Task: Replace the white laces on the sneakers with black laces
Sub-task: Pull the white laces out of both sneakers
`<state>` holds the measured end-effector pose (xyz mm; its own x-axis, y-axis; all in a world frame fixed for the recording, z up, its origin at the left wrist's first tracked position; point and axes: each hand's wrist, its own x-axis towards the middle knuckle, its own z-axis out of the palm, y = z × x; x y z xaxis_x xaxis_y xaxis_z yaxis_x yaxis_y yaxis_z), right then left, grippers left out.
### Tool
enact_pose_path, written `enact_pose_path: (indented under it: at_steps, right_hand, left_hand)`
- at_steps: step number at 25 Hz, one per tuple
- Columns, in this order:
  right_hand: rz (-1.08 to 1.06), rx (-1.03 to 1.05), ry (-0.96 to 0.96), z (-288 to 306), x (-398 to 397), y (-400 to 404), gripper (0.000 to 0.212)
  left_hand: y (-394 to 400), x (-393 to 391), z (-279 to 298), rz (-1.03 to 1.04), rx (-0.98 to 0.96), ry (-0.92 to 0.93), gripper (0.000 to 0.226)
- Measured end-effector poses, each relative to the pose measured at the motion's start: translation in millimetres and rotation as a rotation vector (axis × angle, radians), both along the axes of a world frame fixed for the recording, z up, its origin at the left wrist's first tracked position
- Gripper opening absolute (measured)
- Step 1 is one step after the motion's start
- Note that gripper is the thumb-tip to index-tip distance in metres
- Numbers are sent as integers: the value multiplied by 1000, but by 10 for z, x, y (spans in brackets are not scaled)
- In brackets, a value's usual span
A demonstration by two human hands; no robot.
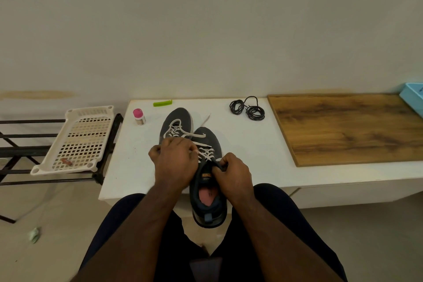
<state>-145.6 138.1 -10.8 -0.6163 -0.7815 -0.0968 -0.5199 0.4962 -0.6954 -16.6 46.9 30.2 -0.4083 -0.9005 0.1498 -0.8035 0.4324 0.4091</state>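
Two dark grey sneakers with white laces lie on the white table (240, 167). The near sneaker (209, 192) hangs its heel over the table's front edge. My left hand (175, 162) pinches its white lace (206, 152) at the left side. My right hand (233, 175) grips the tongue and collar on the right. The far sneaker (176, 125) sits behind, its lace loosened and trailing to the right. Two coils of black laces (248, 109) rest further back on the table.
A small bottle with a pink cap (139, 117) and a green strip (162, 103) sit at the table's back left. A wooden board (343, 128) covers the right part. A white perforated tray (77, 142) lies on a black rack at left. A blue box (414, 95) is at far right.
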Motion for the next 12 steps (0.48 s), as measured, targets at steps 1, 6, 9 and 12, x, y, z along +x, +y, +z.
enact_pose_path:
  at_steps: [1, 6, 9, 12]
  right_hand:
    - [1, 6, -2, 1, 3, -4, 16]
    - [9, 4, -3, 24, 3, 13, 17]
    - [12, -8, -4, 24, -5, 21, 17]
    - [4, -8, -1, 17, 0, 15, 16]
  left_hand:
    - [-38, 38, -4, 28, 14, 14, 13]
    - [109, -62, -69, -106, 18, -165, 36]
    - [164, -128, -110, -131, 10, -195, 26]
    - [102, -69, -59, -83, -29, -72, 18]
